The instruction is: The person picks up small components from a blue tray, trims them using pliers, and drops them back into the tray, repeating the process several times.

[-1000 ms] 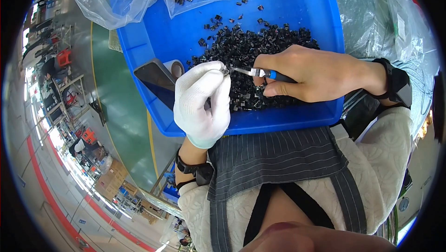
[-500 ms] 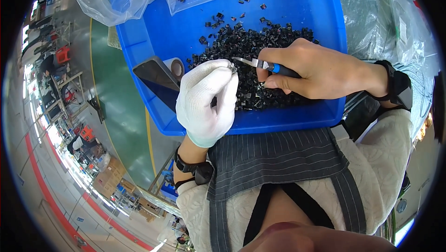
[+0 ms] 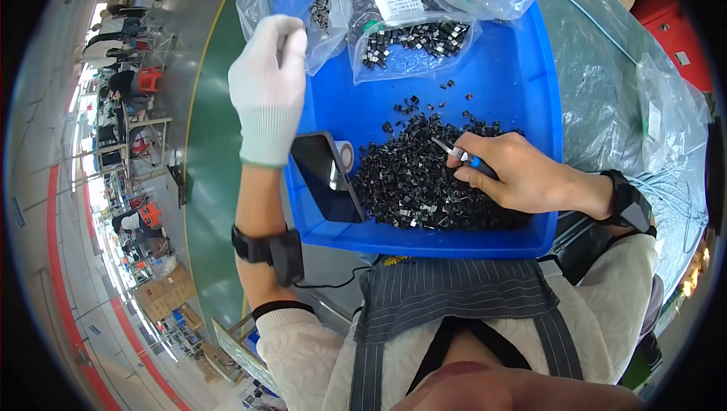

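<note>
My left hand (image 3: 269, 89), in a white knit glove, is raised beside the clear plastic bag (image 3: 254, 9) at the tray's far left. Its fingers are curled together, and whatever they may hold cannot be made out. In my bare right hand (image 3: 522, 172) is a small pair of pliers (image 3: 482, 166) with blue and black handles, its slim jaws pointing far left. Both are over a heap of small black parts with metal pieces (image 3: 424, 184) in the blue tray (image 3: 424, 244).
A phone (image 3: 327, 176) leans inside the tray's left side, next to a white tape roll (image 3: 345, 155). Clear bags of similar parts (image 3: 416, 38) lie at the far end. Clear plastic sheeting (image 3: 606, 100) and a grey cable (image 3: 591, 25) are on the right.
My left hand has gone from beside the pliers' tip over the heap to the bag at the far left. My right hand still holds the pliers over the heap. The view has shifted.
</note>
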`<state>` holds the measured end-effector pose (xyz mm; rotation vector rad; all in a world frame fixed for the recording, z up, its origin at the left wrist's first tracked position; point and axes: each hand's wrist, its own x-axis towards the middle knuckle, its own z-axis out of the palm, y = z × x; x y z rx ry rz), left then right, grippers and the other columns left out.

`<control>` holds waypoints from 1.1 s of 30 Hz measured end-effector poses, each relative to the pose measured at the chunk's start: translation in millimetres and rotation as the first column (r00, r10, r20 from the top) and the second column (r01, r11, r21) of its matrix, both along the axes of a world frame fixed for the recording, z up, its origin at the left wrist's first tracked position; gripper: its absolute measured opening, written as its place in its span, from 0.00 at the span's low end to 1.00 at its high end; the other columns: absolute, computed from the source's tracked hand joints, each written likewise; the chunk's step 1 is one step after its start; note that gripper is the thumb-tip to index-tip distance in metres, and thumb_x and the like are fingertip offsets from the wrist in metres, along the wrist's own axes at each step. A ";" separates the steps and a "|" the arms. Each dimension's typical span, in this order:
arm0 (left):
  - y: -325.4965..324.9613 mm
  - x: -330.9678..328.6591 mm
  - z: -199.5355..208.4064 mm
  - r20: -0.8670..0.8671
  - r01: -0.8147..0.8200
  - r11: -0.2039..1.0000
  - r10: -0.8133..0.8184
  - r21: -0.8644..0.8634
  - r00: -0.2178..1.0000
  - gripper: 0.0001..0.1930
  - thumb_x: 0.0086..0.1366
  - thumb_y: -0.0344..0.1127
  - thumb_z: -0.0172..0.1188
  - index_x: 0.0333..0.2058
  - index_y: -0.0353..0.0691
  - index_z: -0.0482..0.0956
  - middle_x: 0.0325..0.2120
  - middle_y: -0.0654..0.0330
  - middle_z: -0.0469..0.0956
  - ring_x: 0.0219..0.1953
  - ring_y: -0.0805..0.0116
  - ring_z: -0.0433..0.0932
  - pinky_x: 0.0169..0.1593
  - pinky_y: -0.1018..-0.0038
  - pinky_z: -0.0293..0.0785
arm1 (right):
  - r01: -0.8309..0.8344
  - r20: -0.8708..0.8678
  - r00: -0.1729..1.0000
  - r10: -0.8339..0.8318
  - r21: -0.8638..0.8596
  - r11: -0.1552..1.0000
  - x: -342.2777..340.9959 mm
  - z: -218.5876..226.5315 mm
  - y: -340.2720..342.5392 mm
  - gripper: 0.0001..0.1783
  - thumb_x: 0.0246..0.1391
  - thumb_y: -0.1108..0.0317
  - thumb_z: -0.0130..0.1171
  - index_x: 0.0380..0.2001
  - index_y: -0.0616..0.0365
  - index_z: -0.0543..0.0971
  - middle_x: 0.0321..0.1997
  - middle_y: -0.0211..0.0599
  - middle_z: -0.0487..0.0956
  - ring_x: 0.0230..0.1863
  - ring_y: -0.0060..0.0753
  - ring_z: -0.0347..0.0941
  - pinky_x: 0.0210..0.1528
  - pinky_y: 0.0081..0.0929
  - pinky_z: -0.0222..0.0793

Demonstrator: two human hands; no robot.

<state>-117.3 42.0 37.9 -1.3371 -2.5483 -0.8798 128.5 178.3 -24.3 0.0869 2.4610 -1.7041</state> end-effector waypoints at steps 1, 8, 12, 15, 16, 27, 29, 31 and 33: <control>4.8 -15.0 -1.9 -0.003 0.000 1.000 0.000 0.003 1.000 0.07 0.63 0.32 0.56 0.39 0.40 0.75 0.26 0.56 0.78 0.26 0.67 0.77 0.33 0.75 0.73 | -0.004 -0.013 1.000 0.004 0.008 1.000 -1.5 -1.2 0.3 0.09 0.56 0.72 0.56 0.39 0.62 0.71 0.33 0.49 0.78 0.37 0.54 0.76 0.36 0.39 0.70; 36.8 1.3 -19.3 -0.454 0.087 0.987 -0.138 -0.132 0.880 0.09 0.64 0.41 0.52 0.40 0.48 0.76 0.31 0.53 0.78 0.32 0.53 0.79 0.36 0.63 0.75 | 0.001 -0.010 1.000 -0.001 0.012 1.000 0.6 -1.8 6.5 0.09 0.56 0.71 0.56 0.39 0.62 0.71 0.32 0.49 0.78 0.36 0.55 0.75 0.35 0.42 0.70; 53.5 14.9 -52.7 -0.203 0.235 0.890 -0.332 -0.391 0.921 0.07 0.63 0.38 0.51 0.38 0.48 0.76 0.31 0.53 0.78 0.33 0.52 0.79 0.36 0.61 0.74 | 0.016 -0.076 0.997 -0.012 0.049 0.999 1.5 -1.0 7.9 0.10 0.56 0.70 0.56 0.39 0.62 0.71 0.32 0.49 0.78 0.35 0.56 0.75 0.34 0.43 0.70; 58.7 4.9 -71.0 -0.076 0.202 0.748 -0.320 -0.633 0.945 0.07 0.62 0.35 0.51 0.37 0.47 0.74 0.33 0.53 0.77 0.35 0.51 0.79 0.36 0.60 0.75 | -0.006 -0.074 0.997 0.010 0.043 0.999 0.2 -1.2 7.9 0.10 0.56 0.70 0.56 0.39 0.62 0.70 0.33 0.51 0.78 0.36 0.57 0.75 0.35 0.44 0.70; 60.0 4.2 -73.2 -0.084 0.156 0.720 -0.286 -0.677 0.955 0.06 0.61 0.34 0.52 0.37 0.47 0.74 0.35 0.53 0.76 0.36 0.52 0.78 0.37 0.60 0.74 | -0.001 -0.075 0.997 0.004 0.043 0.999 -0.3 -1.5 8.0 0.10 0.56 0.70 0.56 0.39 0.62 0.70 0.33 0.51 0.78 0.36 0.57 0.75 0.35 0.44 0.70; 39.2 -9.5 -84.7 -0.099 0.250 0.702 -0.415 -0.667 0.904 0.12 0.57 0.29 0.54 0.41 0.45 0.70 0.35 0.52 0.73 0.33 0.52 0.78 0.36 0.60 0.76 | -0.035 -0.064 0.997 0.039 0.050 0.998 -5.5 2.4 10.5 0.11 0.56 0.70 0.56 0.39 0.64 0.70 0.35 0.51 0.78 0.39 0.57 0.74 0.39 0.43 0.70; 37.3 -2.4 -84.0 -0.143 0.262 0.694 -0.468 -0.671 0.872 0.12 0.56 0.30 0.55 0.40 0.44 0.70 0.34 0.53 0.72 0.32 0.53 0.78 0.35 0.61 0.76 | -0.029 -0.068 0.997 0.033 0.052 0.998 -4.5 3.7 9.0 0.11 0.56 0.70 0.56 0.39 0.64 0.70 0.35 0.51 0.78 0.40 0.57 0.75 0.39 0.43 0.70; 37.4 -0.8 -83.4 -0.201 0.228 0.704 -0.470 -0.673 0.860 0.12 0.55 0.30 0.56 0.40 0.44 0.69 0.33 0.53 0.72 0.31 0.53 0.78 0.34 0.61 0.76 | -0.015 -0.057 0.998 0.018 0.039 0.999 -2.7 3.7 6.9 0.11 0.56 0.70 0.56 0.39 0.64 0.70 0.35 0.51 0.78 0.40 0.56 0.75 0.39 0.42 0.70; 36.8 2.8 -91.8 -0.240 0.261 0.723 -0.511 -0.639 0.826 0.13 0.54 0.30 0.57 0.40 0.45 0.69 0.32 0.54 0.72 0.30 0.54 0.78 0.33 0.62 0.76 | -0.022 -0.087 0.996 0.025 0.037 0.999 -1.4 -1.4 3.5 0.11 0.56 0.69 0.55 0.39 0.64 0.70 0.34 0.53 0.77 0.39 0.58 0.74 0.38 0.44 0.69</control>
